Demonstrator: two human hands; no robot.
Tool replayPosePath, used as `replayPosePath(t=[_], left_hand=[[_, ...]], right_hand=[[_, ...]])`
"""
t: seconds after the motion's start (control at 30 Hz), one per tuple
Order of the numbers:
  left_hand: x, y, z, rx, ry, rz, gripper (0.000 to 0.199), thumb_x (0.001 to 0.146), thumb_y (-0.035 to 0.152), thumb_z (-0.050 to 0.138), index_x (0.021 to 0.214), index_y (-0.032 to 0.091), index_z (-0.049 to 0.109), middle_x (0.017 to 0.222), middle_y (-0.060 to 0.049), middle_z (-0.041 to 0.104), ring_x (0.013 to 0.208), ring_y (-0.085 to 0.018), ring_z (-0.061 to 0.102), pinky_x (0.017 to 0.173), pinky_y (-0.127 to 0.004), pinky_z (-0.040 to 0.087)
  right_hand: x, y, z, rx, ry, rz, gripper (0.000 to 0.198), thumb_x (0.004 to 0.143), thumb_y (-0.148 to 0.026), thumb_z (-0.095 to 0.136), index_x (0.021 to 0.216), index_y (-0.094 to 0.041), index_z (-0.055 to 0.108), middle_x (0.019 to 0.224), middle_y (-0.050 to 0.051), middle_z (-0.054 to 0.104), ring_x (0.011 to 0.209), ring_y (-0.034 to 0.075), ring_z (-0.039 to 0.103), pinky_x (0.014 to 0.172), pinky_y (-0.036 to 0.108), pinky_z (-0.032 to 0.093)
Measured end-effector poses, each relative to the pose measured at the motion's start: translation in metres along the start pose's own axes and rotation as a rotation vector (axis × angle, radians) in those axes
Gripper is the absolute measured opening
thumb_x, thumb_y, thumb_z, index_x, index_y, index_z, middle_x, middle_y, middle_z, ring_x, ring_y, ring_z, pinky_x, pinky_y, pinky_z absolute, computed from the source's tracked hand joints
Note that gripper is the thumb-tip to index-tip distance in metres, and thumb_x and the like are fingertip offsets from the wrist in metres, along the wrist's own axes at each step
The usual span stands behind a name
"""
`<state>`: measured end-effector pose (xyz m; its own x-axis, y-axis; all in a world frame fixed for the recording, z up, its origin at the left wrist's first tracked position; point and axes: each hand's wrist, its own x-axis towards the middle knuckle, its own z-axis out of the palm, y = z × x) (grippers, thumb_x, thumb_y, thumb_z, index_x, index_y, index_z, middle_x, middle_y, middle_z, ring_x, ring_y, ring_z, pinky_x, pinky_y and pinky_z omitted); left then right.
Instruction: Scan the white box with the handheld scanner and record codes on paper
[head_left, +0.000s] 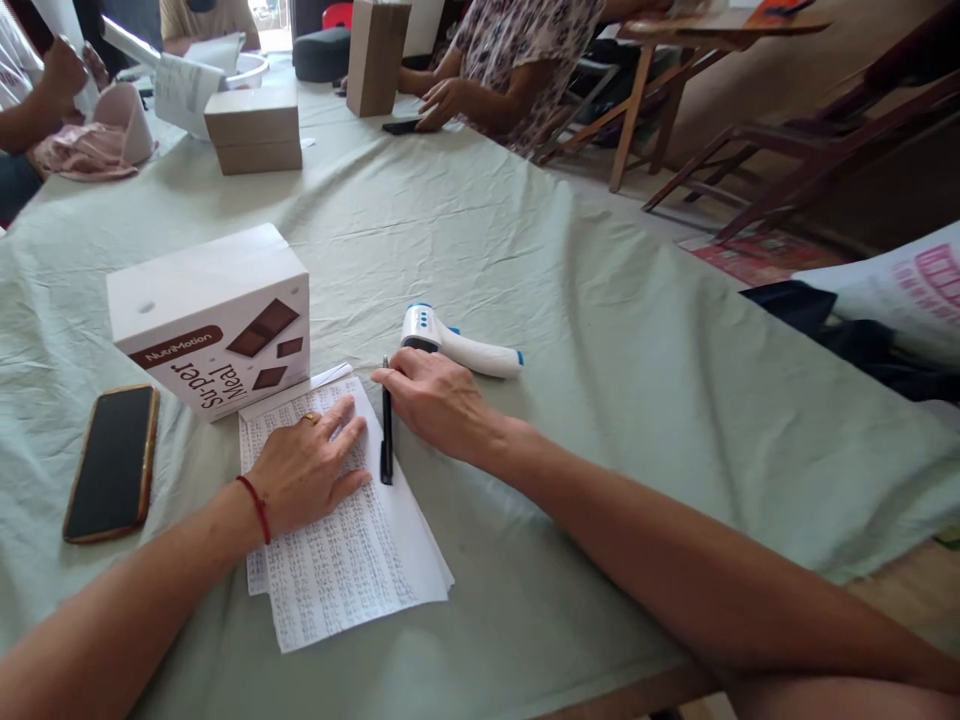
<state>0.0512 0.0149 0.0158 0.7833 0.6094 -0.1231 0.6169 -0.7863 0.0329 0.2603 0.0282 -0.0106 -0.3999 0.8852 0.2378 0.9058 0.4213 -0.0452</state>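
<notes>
My left hand (306, 468) lies flat with fingers spread on handwritten sheets of paper (337, 580). It has a ring and a red wrist cord. My right hand (439, 400) is closed over the upper end of a black pen (387, 440), whose capped end with the clip points toward me along the papers' right edge. Some of these fingertips are hidden. Just beyond that hand lies a white and blue infrared thermometer (472, 350). A white "Super Meal" box (217, 290) stands at the far edge of the papers, touching them.
A smartphone (112, 465) lies at the left on the green tablecloth (600, 400). Brown cardboard boxes (255, 135) and a pink cap (112, 140) are farther back. Other people sit around the table; one person's hand (446, 100) rests by a dark phone. Wooden chairs (795, 150) stand at right.
</notes>
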Motion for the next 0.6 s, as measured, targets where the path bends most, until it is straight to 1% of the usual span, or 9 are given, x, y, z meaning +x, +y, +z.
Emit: replayPosePath(t=[0.13, 0.23, 0.37, 0.43, 0.47, 0.5, 0.53, 0.57, 0.6], left_hand=[[-0.001, -0.003, -0.001, -0.008, 0.039, 0.022, 0.041, 0.095, 0.031, 0.048, 0.133, 0.016, 0.049, 0.151, -0.013, 0.042, 0.108, -0.027, 0.063, 0.079, -0.041, 0.059], [-0.003, -0.007, 0.0, -0.019, 0.073, 0.053, 0.036, 0.094, 0.021, 0.042, 0.129, 0.017, 0.051, 0.148, -0.012, 0.045, 0.105, -0.025, 0.064, 0.076, -0.039, 0.059], [-0.002, -0.011, 0.003, -0.028, 0.082, 0.055, 0.038, 0.096, 0.02, 0.036, 0.133, 0.018, 0.049, 0.147, -0.013, 0.046, 0.104, -0.025, 0.065, 0.074, -0.04, 0.059], [-0.002, -0.008, -0.003, -0.044, 0.071, 0.045, 0.037, 0.097, 0.019, 0.036, 0.131, 0.018, 0.051, 0.146, -0.014, 0.047, 0.105, -0.025, 0.065, 0.075, -0.038, 0.059], [-0.003, -0.007, -0.009, -0.052, 0.052, 0.034, 0.036, 0.096, 0.019, 0.037, 0.128, 0.017, 0.053, 0.142, -0.014, 0.05, 0.104, -0.025, 0.066, 0.074, -0.037, 0.059], [-0.006, -0.005, -0.018, -0.054, 0.022, 0.014, 0.033, 0.095, 0.019, 0.038, 0.121, 0.016, 0.057, 0.135, -0.015, 0.056, 0.1, -0.025, 0.067, 0.071, -0.036, 0.058], [-0.011, -0.004, -0.028, -0.049, -0.016, -0.015, 0.029, 0.093, 0.019, 0.04, 0.113, 0.016, 0.061, 0.123, -0.014, 0.063, 0.093, -0.025, 0.068, 0.068, -0.035, 0.057], [-0.017, -0.005, -0.04, -0.035, -0.052, -0.062, 0.025, 0.093, 0.023, 0.042, 0.101, 0.015, 0.065, 0.102, -0.013, 0.069, 0.083, -0.025, 0.069, 0.066, -0.036, 0.056], [-0.025, -0.008, -0.052, -0.003, -0.074, -0.126, 0.029, 0.094, 0.03, 0.042, 0.085, 0.016, 0.066, 0.082, -0.011, 0.069, 0.072, -0.026, 0.067, 0.063, -0.037, 0.055]], right_hand=[[0.002, -0.012, -0.012, -0.089, -0.173, 0.036, 0.024, 0.093, -0.011, 0.045, 0.091, -0.013, 0.069, 0.092, 0.015, 0.064, 0.082, 0.022, 0.055, 0.071, 0.033, 0.032], [-0.001, -0.018, -0.023, -0.091, -0.225, 0.015, 0.022, 0.091, -0.012, 0.048, 0.091, -0.012, 0.07, 0.093, 0.016, 0.065, 0.08, 0.022, 0.055, 0.071, 0.033, 0.03], [-0.008, -0.023, -0.029, 0.024, -0.209, -0.155, 0.018, 0.09, -0.016, 0.053, 0.097, -0.016, 0.07, 0.094, 0.011, 0.066, 0.08, 0.019, 0.055, 0.072, 0.032, 0.029], [-0.01, -0.023, -0.028, 0.079, -0.193, -0.243, 0.017, 0.092, -0.02, 0.053, 0.095, -0.018, 0.07, 0.091, 0.008, 0.066, 0.076, 0.017, 0.053, 0.072, 0.031, 0.028], [-0.011, -0.023, -0.026, 0.087, -0.19, -0.27, 0.018, 0.094, -0.02, 0.052, 0.091, -0.018, 0.07, 0.089, 0.007, 0.066, 0.072, 0.015, 0.051, 0.072, 0.031, 0.028], [-0.01, -0.023, -0.025, 0.083, -0.193, -0.288, 0.019, 0.094, -0.018, 0.051, 0.086, -0.017, 0.069, 0.086, 0.006, 0.066, 0.069, 0.014, 0.05, 0.071, 0.03, 0.027], [-0.01, -0.023, -0.024, 0.073, -0.201, -0.302, 0.022, 0.094, -0.015, 0.05, 0.081, -0.017, 0.067, 0.083, 0.005, 0.065, 0.066, 0.013, 0.047, 0.07, 0.03, 0.027], [-0.009, -0.023, -0.023, 0.062, -0.213, -0.314, 0.024, 0.093, -0.011, 0.05, 0.077, -0.016, 0.066, 0.081, 0.004, 0.064, 0.064, 0.012, 0.045, 0.07, 0.03, 0.026], [-0.008, -0.023, -0.024, 0.053, -0.227, -0.327, 0.025, 0.093, -0.009, 0.049, 0.075, -0.016, 0.065, 0.08, 0.004, 0.064, 0.063, 0.012, 0.044, 0.07, 0.03, 0.026]])
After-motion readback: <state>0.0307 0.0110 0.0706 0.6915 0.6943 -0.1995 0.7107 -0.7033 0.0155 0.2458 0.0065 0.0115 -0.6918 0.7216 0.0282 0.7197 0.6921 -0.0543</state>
